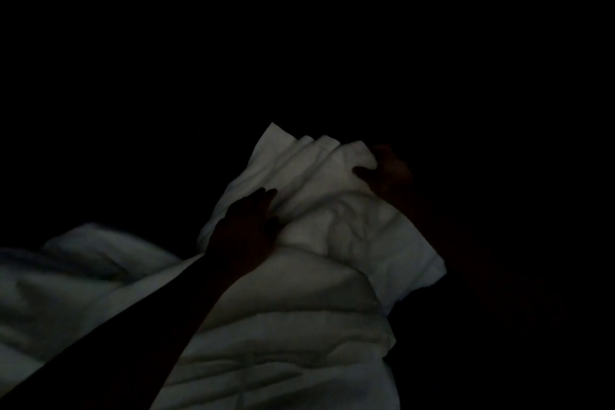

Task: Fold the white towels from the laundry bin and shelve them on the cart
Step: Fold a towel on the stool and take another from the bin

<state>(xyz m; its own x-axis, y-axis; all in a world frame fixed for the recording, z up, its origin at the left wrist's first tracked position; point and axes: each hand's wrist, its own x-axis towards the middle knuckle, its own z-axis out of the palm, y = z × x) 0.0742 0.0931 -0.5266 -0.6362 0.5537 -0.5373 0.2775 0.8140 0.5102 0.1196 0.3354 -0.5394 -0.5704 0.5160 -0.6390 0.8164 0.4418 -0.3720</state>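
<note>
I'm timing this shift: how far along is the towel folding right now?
Done: nothing is visibly shelved; the surroundings are too dark to tell. In hand: the left hand presses flat on a white towel while the right hand grips its far edge. Left: finishing this fold, plus the rumpled white linen nearby.

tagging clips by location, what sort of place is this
Hard to tell: the frame is nearly black. Likely a laundry-folding spot: the left hand rests on and the right hand grips a crumpled white cloth towel, by a rumpled heap of white linen.
</note>
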